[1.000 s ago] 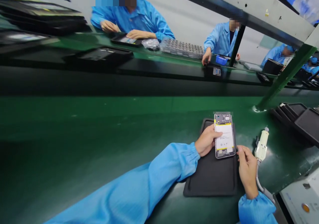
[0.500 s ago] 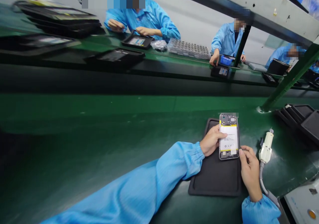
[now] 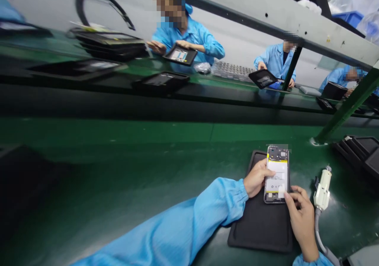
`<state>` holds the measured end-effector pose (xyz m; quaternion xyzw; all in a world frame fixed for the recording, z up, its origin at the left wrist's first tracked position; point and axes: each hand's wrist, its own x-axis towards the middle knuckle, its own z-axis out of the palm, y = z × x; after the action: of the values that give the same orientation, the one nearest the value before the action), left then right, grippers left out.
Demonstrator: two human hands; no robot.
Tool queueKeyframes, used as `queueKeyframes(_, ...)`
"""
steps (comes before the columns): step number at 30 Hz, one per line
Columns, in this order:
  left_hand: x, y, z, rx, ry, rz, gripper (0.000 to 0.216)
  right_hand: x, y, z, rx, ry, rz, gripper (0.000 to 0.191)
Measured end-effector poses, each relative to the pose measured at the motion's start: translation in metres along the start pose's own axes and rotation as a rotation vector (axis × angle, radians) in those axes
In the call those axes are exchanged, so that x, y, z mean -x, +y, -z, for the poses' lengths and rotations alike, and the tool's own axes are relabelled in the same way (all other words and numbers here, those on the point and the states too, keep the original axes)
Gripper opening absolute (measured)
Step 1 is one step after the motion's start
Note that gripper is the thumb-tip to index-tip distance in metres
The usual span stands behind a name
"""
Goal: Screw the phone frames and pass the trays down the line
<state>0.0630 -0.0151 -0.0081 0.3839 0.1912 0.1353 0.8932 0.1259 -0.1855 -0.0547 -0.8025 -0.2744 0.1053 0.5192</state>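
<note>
Across the near side of the line runs a wide green worktop point(image 3: 124, 179), bare to the left of the person's arm and open all the way to the dark band at its far edge. Beyond that band, on the far bench, co-workers in blue coats hold black trays of their own. At the right edge a stack of black trays point(image 3: 359, 151) sits beside a green post point(image 3: 346, 110), closing that side in. Near the bottom right a black tray point(image 3: 260, 228) lies flat on the worktop, its lower half bare. Over its upper half is an opened phone point(image 3: 277, 174), back side up, with a white battery bordered in yellow. The left hand point(image 3: 257, 178) grips the phone's left edge, thumb laid on the battery face and the fingers curled underneath. The right hand point(image 3: 300, 216) meets the phone's lower right corner, its fingers point(image 3: 288, 198) pinched together on a small white piece there. Just right of that hand a cream electric screwdriver point(image 3: 322, 188) lies on the worktop, untouched, its cable trailing toward the bottom edge.
</note>
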Motion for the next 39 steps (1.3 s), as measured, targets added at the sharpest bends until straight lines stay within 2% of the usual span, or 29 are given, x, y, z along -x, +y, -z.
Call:
queueKeyframes(7,-0.001,0.0,0.001,-0.002,-0.014,-0.026,0.054,-0.003,0.014,-0.004,-0.005,0.017,0.05,0.043)
queueKeyframes(14,-0.001,-0.002,0.003,-0.002,-0.021,-0.024,0.052,-0.003,0.017,-0.004,-0.012,0.02,0.056,0.045)
queueKeyframes(23,0.001,-0.001,0.001,-0.004,-0.028,-0.003,0.055,0.0,-0.001,-0.003,0.049,-0.007,0.007,0.046)
queueKeyframes(28,0.001,0.0,-0.002,0.005,-0.034,0.039,0.061,0.002,-0.013,0.001,0.114,-0.015,0.105,0.043)
queueKeyframes(36,-0.001,0.0,-0.003,0.009,-0.042,0.051,0.063,0.002,-0.008,0.002,0.102,-0.011,0.133,0.043)
queueKeyframes(39,-0.004,-0.001,-0.003,0.04,-0.087,0.088,0.06,0.001,-0.008,0.004,0.094,-0.021,0.133,0.042)
